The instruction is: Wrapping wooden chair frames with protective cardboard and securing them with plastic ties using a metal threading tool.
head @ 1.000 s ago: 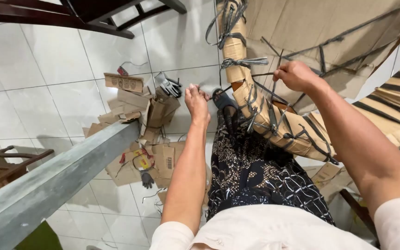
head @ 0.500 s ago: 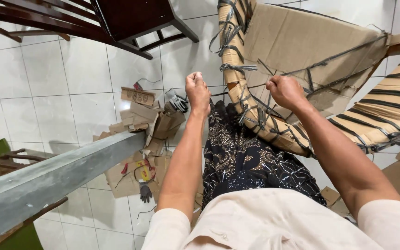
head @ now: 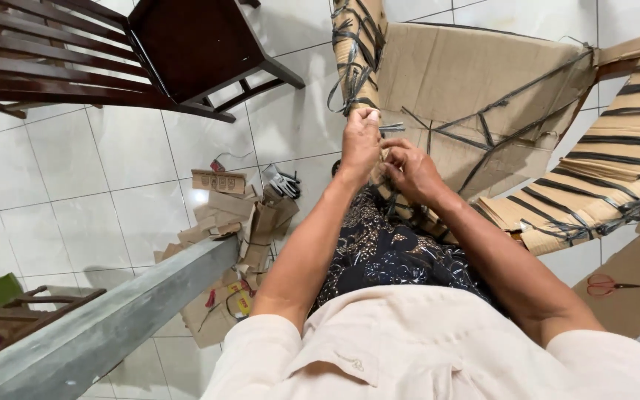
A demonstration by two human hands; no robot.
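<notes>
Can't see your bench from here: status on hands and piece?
Left hand and right hand both pinching black strap on tan cardboard frame. Nothing blocking.

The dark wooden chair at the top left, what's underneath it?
Under the dark wooden chair only white floor tiles show, between its legs and rails. The seat and back slats cover the floor directly below them, so anything lying there can't be seen.

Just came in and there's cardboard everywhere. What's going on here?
A person is working on a big cardboard structure bound with dark straps. Both hands meet at its left edge: the left hand pinches a strap end with raised fingers, and the right hand grips beside it. Cardboard scraps lie on the tiled floor, red-handled scissors sit at the right, and a dark wooden chair stands nearby.
</notes>
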